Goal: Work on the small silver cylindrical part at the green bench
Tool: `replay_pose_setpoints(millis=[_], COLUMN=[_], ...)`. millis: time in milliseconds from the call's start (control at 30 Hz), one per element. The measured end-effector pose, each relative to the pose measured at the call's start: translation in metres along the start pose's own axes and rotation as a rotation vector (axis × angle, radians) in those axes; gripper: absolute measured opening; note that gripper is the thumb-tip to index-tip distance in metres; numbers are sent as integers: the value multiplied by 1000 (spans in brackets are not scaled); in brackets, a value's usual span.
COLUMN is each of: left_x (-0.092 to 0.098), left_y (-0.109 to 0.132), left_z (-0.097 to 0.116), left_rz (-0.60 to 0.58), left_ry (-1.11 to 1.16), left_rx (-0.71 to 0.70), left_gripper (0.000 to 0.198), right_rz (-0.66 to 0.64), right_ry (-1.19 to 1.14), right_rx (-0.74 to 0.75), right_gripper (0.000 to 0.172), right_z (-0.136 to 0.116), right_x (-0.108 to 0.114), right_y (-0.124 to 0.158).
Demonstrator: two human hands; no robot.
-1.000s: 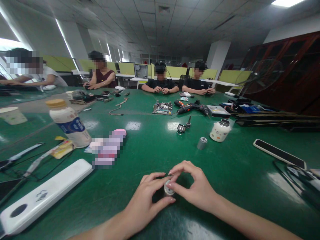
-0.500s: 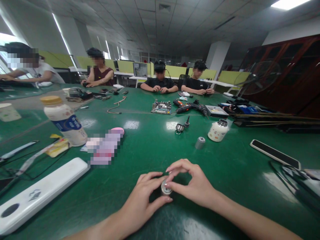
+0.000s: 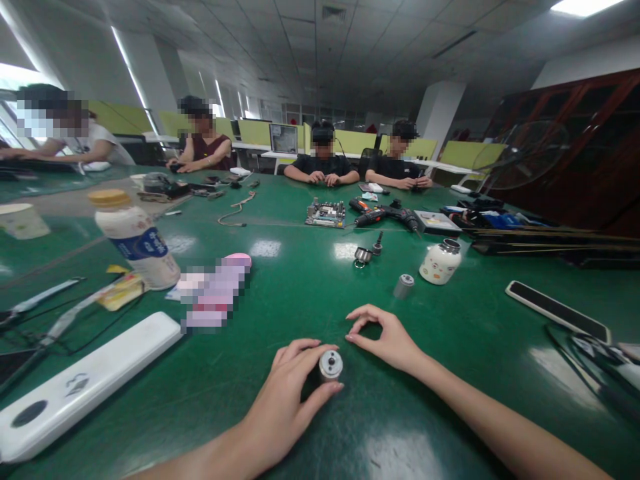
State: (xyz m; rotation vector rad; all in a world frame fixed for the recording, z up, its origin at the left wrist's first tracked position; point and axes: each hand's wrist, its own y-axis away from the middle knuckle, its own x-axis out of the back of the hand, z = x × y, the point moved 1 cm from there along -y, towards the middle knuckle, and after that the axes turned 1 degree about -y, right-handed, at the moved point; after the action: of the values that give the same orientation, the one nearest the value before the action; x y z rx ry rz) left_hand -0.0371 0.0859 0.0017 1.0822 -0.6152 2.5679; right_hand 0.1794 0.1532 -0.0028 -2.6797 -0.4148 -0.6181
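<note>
My left hand has its thumb and fingers curled round a small silver motor. The motor stands upright on the green table, its round end face with a dark centre and small holes turned up. To the right, my right hand is apart from it, thumb and forefinger tips pinched together in a ring. Whatever may be between those tips is too small to make out. Beyond that hand stands a second metal cylinder of similar look.
A white jar, a steel lid, a circuit board and power drills lie farther back. At left are a drink bottle and a long white device. A phone lies right. Several people sit across the table.
My right hand has moved away from the motor's top, up and to the right, its fingertips closing into a pinch. The motor's end face is now uncovered; my left hand still holds it.
</note>
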Motion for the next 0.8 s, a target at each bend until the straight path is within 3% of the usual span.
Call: replay_pose_setpoints(millis=[267, 467, 633, 800], left_x=[2, 2, 3, 3], left_y=[-1, -3, -3, -2], left_z=[4, 3, 5, 4], left_rz=[-18, -18, -6, 1], left_ry=[34, 38, 42, 24], left_rx=[1, 5, -23, -48], left_gripper=[35, 40, 38, 36], right_rz=[28, 75, -25, -19], right_ry=[-93, -242, -52, 39], right_rx=[-18, 19, 197, 277], right_gripper=[21, 25, 14, 14], right_z=[1, -37, -72, -75], right_x=[-2, -7, -9, -10], right_y=[-2, 3, 16, 19])
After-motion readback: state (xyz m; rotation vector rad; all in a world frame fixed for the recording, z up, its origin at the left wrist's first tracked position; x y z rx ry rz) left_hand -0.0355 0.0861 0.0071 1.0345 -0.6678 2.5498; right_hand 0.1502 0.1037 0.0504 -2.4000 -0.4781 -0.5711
